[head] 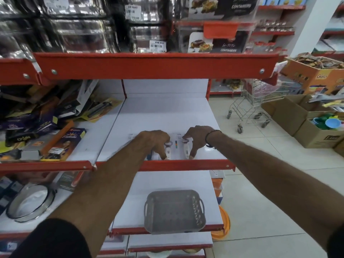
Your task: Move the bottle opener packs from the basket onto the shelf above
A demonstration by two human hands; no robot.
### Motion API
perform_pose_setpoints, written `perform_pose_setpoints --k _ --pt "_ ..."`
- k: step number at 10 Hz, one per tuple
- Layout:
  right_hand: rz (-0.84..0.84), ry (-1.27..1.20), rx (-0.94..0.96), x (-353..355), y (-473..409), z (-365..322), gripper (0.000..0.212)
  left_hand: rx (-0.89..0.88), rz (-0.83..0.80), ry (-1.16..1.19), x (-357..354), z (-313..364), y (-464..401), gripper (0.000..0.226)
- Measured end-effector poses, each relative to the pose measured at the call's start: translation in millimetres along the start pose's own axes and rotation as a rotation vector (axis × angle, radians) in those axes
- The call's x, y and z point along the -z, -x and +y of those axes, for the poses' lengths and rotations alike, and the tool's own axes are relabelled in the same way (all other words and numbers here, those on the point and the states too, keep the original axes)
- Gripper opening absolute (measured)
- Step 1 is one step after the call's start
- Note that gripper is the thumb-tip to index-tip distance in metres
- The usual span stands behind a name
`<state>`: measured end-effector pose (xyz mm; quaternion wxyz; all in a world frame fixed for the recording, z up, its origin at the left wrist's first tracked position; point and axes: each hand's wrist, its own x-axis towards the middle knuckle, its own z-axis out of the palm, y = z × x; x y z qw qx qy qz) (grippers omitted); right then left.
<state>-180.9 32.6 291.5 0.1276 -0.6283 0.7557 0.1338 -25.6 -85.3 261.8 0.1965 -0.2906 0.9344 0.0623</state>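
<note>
Now both hands, left (156, 141) and right (195, 139), pinch opener packs (168, 148) on the shelf (167, 112) above the basket (174, 211).

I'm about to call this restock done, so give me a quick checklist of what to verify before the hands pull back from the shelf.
1. Basket emptied: ok, nothing shows inside.
2. Packs on the upper shelf: ok, left pack and right pack lie flat near the front edge.
3. Packs apart: ok, a gap shows between them.
4. Left hand released: cannot tell, fingers rest on its pack.
5. Right hand released: cannot tell, fingertips touch its pack.
6. More packs under the left hand: cannot tell.
</note>
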Motion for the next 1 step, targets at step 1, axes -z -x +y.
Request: perform_pose_setpoints --k 1 --pt "0.134 -0.003 -0.032 -3.8 11.0 -5.0 0.090 -0.008 0.120 0.065 -3.5 1.5 10.6 0.068"
